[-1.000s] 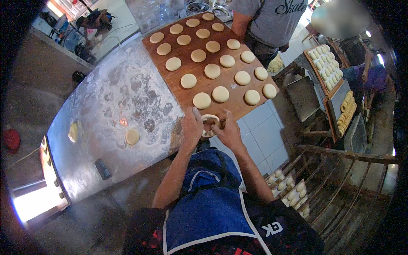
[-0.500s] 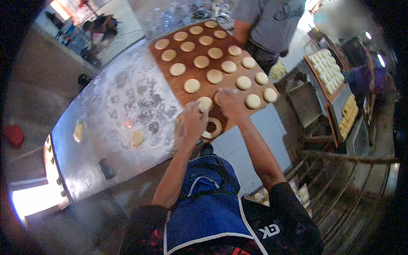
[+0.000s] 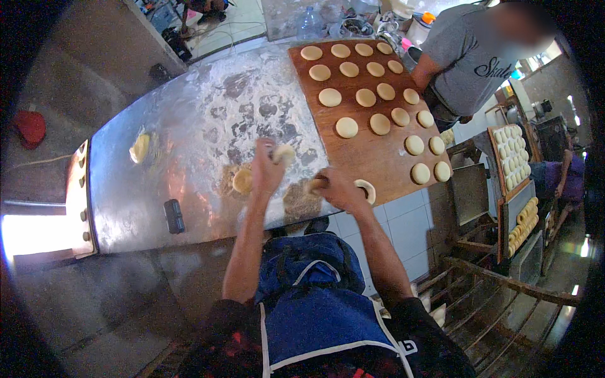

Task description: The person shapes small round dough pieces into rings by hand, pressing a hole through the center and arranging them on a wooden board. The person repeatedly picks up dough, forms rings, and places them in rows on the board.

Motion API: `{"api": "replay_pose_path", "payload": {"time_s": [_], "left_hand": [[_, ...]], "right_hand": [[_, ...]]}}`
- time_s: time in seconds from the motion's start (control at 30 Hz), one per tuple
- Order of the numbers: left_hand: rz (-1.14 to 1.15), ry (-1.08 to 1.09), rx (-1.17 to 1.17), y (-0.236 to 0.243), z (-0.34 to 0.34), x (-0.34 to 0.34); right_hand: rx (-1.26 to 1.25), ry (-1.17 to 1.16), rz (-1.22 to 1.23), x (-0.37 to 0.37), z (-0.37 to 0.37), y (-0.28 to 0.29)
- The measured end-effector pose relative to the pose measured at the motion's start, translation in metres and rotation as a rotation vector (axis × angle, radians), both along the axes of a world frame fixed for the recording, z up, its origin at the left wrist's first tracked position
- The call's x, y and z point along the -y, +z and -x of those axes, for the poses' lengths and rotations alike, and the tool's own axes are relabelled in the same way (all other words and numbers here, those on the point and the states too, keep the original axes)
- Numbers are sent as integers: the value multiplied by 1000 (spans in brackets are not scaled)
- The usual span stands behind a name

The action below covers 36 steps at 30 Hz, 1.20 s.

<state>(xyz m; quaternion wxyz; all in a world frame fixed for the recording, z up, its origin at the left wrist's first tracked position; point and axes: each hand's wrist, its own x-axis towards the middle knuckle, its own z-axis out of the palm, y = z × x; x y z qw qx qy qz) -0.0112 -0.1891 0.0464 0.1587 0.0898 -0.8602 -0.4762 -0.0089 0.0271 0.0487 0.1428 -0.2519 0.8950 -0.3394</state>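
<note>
My left hand [image 3: 270, 171] is over the floured metal table, closed on a pale dough round [image 3: 285, 155] that is smeared by motion. To its right, near the board's left edge, my right hand [image 3: 343, 190] grips a second dough round [image 3: 317, 184], partly hidden by the fingers. Just right of this hand lies a dough ring [image 3: 366, 191] on the wooden board's near edge. Several flat dough rounds [image 3: 365, 97] sit in rows on the wooden board [image 3: 372, 167]. Another dough round [image 3: 241, 181] rests on the table beside my left hand.
A dough lump [image 3: 140, 148] and a small dark tool [image 3: 174, 216] lie on the metal table [image 3: 126, 208]. Brown crumbs [image 3: 301, 198] cover its near edge. A co-worker in a grey shirt [image 3: 463, 66] stands beyond the board. Trays of dough [image 3: 513, 157] stand at right, behind a barred rack [image 3: 498, 296].
Both hands have moved left off the board, carrying two dough rounds from its near rows. The right hand has closed on its round. My view has shifted, bringing more of the co-worker into sight.
</note>
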Motion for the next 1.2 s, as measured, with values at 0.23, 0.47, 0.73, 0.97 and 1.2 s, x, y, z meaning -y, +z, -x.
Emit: {"api": "replay_pose_path", "payload": {"time_s": [0.23,0.47,0.73,0.97,1.2], "left_hand": [[443,156,-126,-9,-28,78],[-397,-194,179,-12,-82,39],[-671,-174,28,-10,-70,58],[-1348,-157,256,11,-67,64],[-1202,-548,64,13,-31,57]], "right_hand": [[-249,-242,-343,90,9,-32],[138,-276,305,90,-7,-12],[247,-397,570,134,-27,22],[571,-143,776,135,-29,42],[266,-580,318,125,-5,9]]}}
